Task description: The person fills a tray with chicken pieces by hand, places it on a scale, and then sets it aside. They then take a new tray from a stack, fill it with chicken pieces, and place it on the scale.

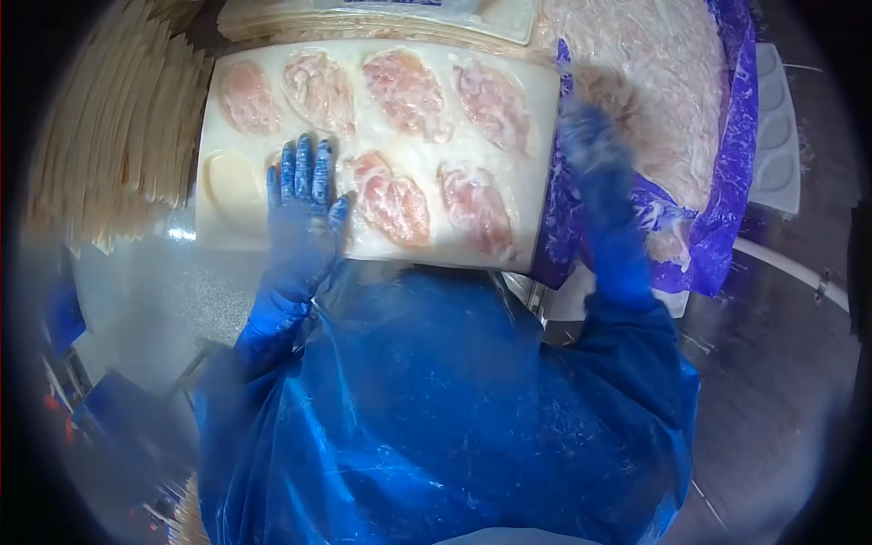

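Observation:
A white tray (211, 222) with oval recesses lies in front of me. Several pale pink raw chicken fillets (402, 94) rest in its recesses, in two rows. My left hand (304, 195), in a blue glove, lies flat on the tray's near left part with the fingers stretched out. It covers the spot beneath it, between a bare oval recess (232, 193) and a chicken fillet (392, 200). Motion smears my right hand (595, 136), also gloved in blue, at the left side of a heap of raw chicken (668, 100). Its fingers cannot be made out.
Purple plastic sheeting (738, 145) surrounds the chicken heap. Stacked pale trays (113, 127) stand at the left, with more trays (381, 27) behind the filled one. Another recessed tray (777, 136) lies at far right. A white pipe (790, 272) curves along the right.

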{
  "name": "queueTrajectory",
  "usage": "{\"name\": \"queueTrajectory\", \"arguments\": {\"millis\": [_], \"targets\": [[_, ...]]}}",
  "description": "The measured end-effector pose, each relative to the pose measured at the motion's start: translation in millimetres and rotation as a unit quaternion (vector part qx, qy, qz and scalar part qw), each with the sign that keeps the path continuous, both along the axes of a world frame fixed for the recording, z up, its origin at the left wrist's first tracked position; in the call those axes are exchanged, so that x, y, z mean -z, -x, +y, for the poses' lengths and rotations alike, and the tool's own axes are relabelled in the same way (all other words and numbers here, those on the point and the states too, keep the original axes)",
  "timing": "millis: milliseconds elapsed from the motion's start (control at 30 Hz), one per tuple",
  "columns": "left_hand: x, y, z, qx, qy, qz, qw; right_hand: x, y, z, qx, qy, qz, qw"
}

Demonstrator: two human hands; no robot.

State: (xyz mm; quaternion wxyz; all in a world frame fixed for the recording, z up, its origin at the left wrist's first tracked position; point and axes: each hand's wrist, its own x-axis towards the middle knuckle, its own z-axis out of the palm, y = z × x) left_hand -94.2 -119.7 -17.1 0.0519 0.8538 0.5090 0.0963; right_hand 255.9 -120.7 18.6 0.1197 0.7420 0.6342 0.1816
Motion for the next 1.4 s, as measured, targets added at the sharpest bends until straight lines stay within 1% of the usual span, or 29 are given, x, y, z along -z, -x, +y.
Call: {"name": "queueTrajectory", "arguments": {"millis": [33,67,133,233,300,367,400,467,500,533,600,633,667,733,767,833,867,933,967,1000,1067,1100,1133,1200,1233,1300,1333,1367,1400], "targets": [[-4.4,-2.6,0.5,0.0,0.006,-0.02,1.0,-8.5,-51.8,12.5,-0.04,-0.105,0.221,0.969],[-2.5,-4.0,0.8,0.0,0.005,-0.019,1.0,-4.7,-88.5,22.6,-0.027,-0.13,0.322,0.938],[5.0,-0.5,1.1,0.004,-0.023,-0.024,0.999,26.7,-127.9,45.0,-0.001,-0.117,0.337,0.934],[1.3,-3.3,2.6,0.008,-0.034,-0.024,0.999,65.7,-152.5,59.8,-0.006,-0.105,0.274,0.956],[-5.8,-5.2,2.5,-0.005,-0.025,-0.019,0.999,65.6,-177.1,58.6,-0.07,-0.134,0.49,0.859],[-11.6,-7.7,1.6,-0.007,-0.006,-0.036,0.999,78.3,-227.1,52.1,0.027,-0.106,0.542,0.833],[-11.4,-7.7,0.9,-0.011,-0.004,-0.036,0.999,68.6,-223.6,48.8,0.026,-0.102,0.542,0.834],[-11.4,-6.5,1.2,-0.013,-0.002,-0.06,0.998,41.3,-217.3,39.4,0.053,-0.156,0.672,0.722],[-11.7,-5.7,1.0,-0.014,-0.003,-0.059,0.998,58.5,-223.6,45.8,-0.092,-0.158,0.589,0.787],[-11.5,-5.5,0.8,-0.017,0.001,-0.058,0.998,72.9,-214.2,52.7,-0.092,-0.16,0.589,0.787],[-12.1,-5.9,1.6,-0.017,0.004,-0.058,0.998,102.1,-186.2,66.9,-0.018,-0.124,0.31,0.943],[-12.6,-5.6,1.4,-0.015,0.012,-0.062,0.998,128.0,-192.4,71.7,-0.066,-0.182,0.177,0.965],[-13.6,-4.1,2.5,-0.016,0.018,-0.065,0.998,124.3,-202.8,71.4,-0.067,-0.182,0.177,0.965],[-15.2,-0.2,4.2,-0.017,0.021,-0.07,0.997,115.7,-218.4,75.0,-0.05,-0.16,0.464,0.87],[-14.8,0.9,3.9,-0.013,0.025,-0.076,0.997,90.3,-202.6,71.3,-0.054,-0.155,0.464,0.871],[-15.7,2.9,3.6,-0.004,0.033,-0.074,0.997,13.6,-153.4,43.7,0.103,-0.115,0.708,0.689],[-15.7,4.7,3.5,-0.004,0.035,-0.076,0.997,-2.9,-133.3,36.0,0.104,-0.113,0.707,0.69],[-14.3,11.8,1.4,-0.008,0.053,-0.152,0.987,-22.2,-100.2,32.5,0.079,-0.147,0.752,0.637],[-11.6,17.1,0.7,-0.001,0.051,-0.203,0.978,-24.1,-98.6,33.7,0.049,-0.135,0.719,0.68],[-8.8,22.4,-0.2,-0.002,0.05,-0.203,0.978,-17.7,-105.4,37.2,0.048,-0.134,0.719,0.68],[-4.9,29.4,1.3,0.016,0.076,-0.277,0.958,16.7,-136.5,45.3,0.01,-0.234,0.483,0.844],[-5.7,32.0,1.7,0.026,0.082,-0.308,0.948,44.4,-153.9,49.6,-0.052,-0.311,0.408,0.857],[-5.2,34.3,4.3,0.026,0.078,-0.311,0.947,43.2,-148.5,59.1,-0.055,-0.313,0.404,0.858],[-3.4,39.4,4.0,0.049,0.087,-0.314,0.944,47.1,-129.5,67.7,0.018,-0.151,0.431,0.89],[-3.7,40.5,3.4,0.052,0.089,-0.314,0.944,66.8,-141.0,71.8,0.021,-0.151,0.43,0.89],[-6.3,41.2,6.3,0.074,0.077,-0.253,0.962,120.5,-177.0,91.4,0.068,-0.145,0.33,0.93],[-5.8,43.2,6.6,0.07,0.075,-0.252,0.962,113.5,-170.8,91.3,0.064,-0.144,0.333,0.93],[-4.4,44.5,6.6,0.077,0.079,-0.269,0.957,97.6,-166.2,81.2,0.121,-0.147,0.483,0.855],[-3.4,45.1,7.1,0.087,0.083,-0.287,0.95,76.0,-156.4,70.5,0.176,-0.145,0.617,0.754]]}}
